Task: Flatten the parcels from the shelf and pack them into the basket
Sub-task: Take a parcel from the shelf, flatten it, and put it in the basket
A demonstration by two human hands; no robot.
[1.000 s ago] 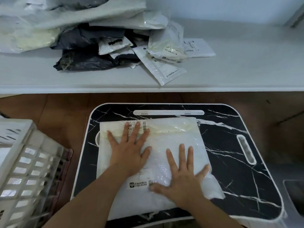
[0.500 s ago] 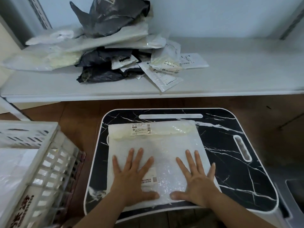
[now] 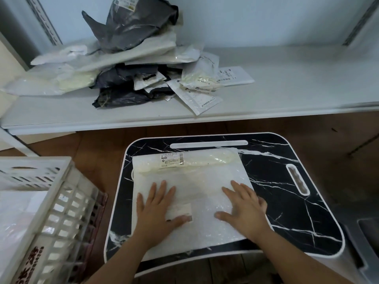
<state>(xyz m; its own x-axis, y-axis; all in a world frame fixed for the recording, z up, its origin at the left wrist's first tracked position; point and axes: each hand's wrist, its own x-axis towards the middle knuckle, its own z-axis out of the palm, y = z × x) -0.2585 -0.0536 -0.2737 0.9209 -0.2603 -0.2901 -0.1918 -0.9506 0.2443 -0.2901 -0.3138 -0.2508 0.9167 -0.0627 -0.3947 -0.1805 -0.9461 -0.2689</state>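
White shelf [image 3: 287, 95] runs across the back, wood floor below it, and a black marble-pattern lap tray [image 3: 287, 212] in front serves as the work surface.

One white bubble mailer [image 3: 190, 193] lies flat on the tray, shipping label near its far edge, a bulge of contents bunched along that far edge. Near part of the mailer looks pressed smooth.

Left hand [image 3: 158, 210] rests palm-down on the mailer's near-left area, fingers straight and spread, thumb beside a small label. Right hand [image 3: 244, 208] rests palm-down on the near-right area, fingers likewise extended, slightly blurred. Neither hand grips anything; both press flat.

White plastic basket [image 3: 53, 201] sits to the left of the tray, near it. Something pale and flat shows inside, probably parcels already packed; count cannot be read.

Pile of parcels [image 3: 131, 68] on the shelf's left half: grey poly bags, white mailers, small padded envelopes, heaped and overlapping.

Progress, judged:
- Step in hand: flattening this mailer; far-edge bulge not yet pressed out.
- Done: likely a few parcels in the basket.
- Left: finish and pack this one, then the whole shelf pile. Most of the job appears to remain.
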